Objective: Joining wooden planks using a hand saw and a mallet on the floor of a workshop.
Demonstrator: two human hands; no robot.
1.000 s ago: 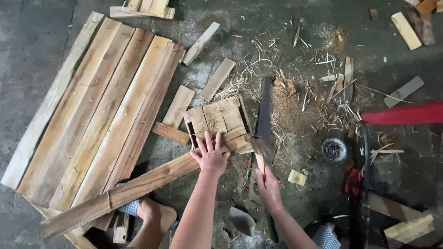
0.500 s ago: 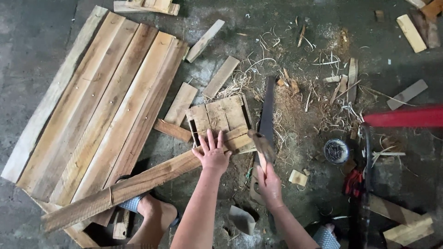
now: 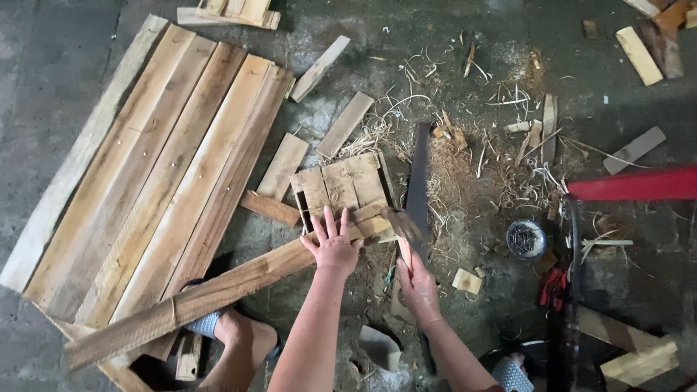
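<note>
My left hand (image 3: 334, 243) lies flat with spread fingers on the end of a long rough plank (image 3: 218, 290), which runs down to the left across the floor. That end rests against a small slatted wooden box (image 3: 340, 185). My right hand (image 3: 417, 287) grips the wooden handle of a hammer (image 3: 398, 223). The hammer's head hangs just right of the plank's end and the box. A dark hand saw blade (image 3: 418, 181) lies on the floor behind the hammer. My sandalled foot (image 3: 236, 335) is beside the plank's lower part.
A large panel of joined boards (image 3: 145, 181) lies at the left. Short offcuts (image 3: 347, 123), shavings and sawdust litter the concrete floor. A round tin of nails (image 3: 525, 239) sits to the right, near a red bar (image 3: 632, 185) and more wood scraps (image 3: 639, 363).
The hammer head has shifted slightly left, closer to the plank's end. My left hand stays pressed on the plank.
</note>
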